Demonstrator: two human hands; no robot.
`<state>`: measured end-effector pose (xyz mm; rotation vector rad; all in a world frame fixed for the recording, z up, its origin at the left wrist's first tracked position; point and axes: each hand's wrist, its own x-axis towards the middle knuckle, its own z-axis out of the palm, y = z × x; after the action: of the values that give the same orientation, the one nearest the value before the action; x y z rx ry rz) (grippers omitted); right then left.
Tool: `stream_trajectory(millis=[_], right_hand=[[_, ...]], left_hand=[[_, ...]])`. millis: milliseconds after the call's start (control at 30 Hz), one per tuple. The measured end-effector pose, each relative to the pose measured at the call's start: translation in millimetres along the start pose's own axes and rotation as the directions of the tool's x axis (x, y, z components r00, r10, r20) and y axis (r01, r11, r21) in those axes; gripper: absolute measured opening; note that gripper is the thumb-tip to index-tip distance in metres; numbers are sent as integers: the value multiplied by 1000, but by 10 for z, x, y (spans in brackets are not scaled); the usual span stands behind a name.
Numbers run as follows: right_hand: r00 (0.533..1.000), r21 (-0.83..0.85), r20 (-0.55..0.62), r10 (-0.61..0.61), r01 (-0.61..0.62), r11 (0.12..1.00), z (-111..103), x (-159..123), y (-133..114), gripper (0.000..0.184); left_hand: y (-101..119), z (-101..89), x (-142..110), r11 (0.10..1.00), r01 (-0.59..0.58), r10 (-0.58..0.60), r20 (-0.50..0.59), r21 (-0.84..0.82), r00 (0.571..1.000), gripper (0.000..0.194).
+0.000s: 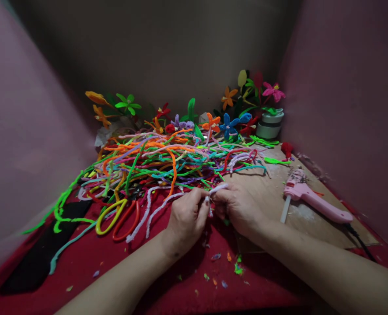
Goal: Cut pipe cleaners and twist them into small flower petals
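Observation:
Both hands meet near the middle, in front of a tangled heap of coloured pipe cleaners (pixel 141 153). My left hand (pixel 189 212) pinches a pale lilac pipe cleaner (pixel 219 188) between thumb and forefinger. Right beside it, my right hand (pixel 235 203) is closed on the same pipe cleaner, whose bent end sticks out above the fingers. Part of it is hidden by the fingers. Left of my left hand, two loose lilac pipe cleaners (pixel 147 214) trail over the red cloth.
Scissors with yellow and red handles (pixel 126 221) lie at left, near a black flat strip (pixel 46 249). A pink glue gun (pixel 315 201) rests on a brown board (pixel 266 188) at right. Pipe-cleaner flowers (pixel 228 126) and a white pot (pixel 270 124) stand behind. Scraps (pixel 238 267) dot the red cloth (pixel 167 280).

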<state>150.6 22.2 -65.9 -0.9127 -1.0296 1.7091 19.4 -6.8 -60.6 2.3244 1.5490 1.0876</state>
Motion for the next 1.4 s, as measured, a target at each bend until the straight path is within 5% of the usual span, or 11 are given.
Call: stream_trajectory(millis=[167, 300, 400, 500, 700, 800, 933, 1000, 1267, 1400], right_hand=[[999, -191, -42, -5, -3, 982, 16, -25, -55, 12], [996, -262, -86, -27, 3, 965, 37, -31, -108, 8], [995, -267, -30, -91, 80, 960, 34, -35, -163, 12], [978, -299, -41, -207, 185, 936, 7, -44, -212, 11], [956, -382, -5, -295, 270, 884, -21, -74, -236, 19], [951, -360, -29, -307, 276, 891, -6, -91, -244, 19], [962, -302, -75, -263, 229, 925, -6, -81, -244, 17], [970, -265, -82, -227, 198, 944, -19, -65, -241, 17], [993, -79, 17, -115, 116, 990, -43, -26, -213, 20], [984, -11, 152, -94, 97, 995, -7, -33, -190, 20]], left_hand=[[-68, 20, -33, 983, -157, 154, 36, 101, 987, 14], [-36, 9, 24, 973, 150, -143, 51, -175, 988, 12], [21, -10, 93, 798, 402, -371, 158, -449, 915, 12], [61, -30, 136, 666, 487, -420, 255, -565, 871, 13], [87, -87, 155, 601, 555, -392, 393, -576, 832, 25], [92, -89, 138, 633, 557, -386, 405, -538, 829, 28], [87, -45, 94, 843, 385, -329, 207, -375, 921, 27], [87, -36, 89, 853, 371, -321, 191, -367, 928, 27], [119, -126, 151, 461, 602, -416, 441, -652, 795, 18], [104, -122, 151, 403, 614, -408, 468, -679, 784, 21]])
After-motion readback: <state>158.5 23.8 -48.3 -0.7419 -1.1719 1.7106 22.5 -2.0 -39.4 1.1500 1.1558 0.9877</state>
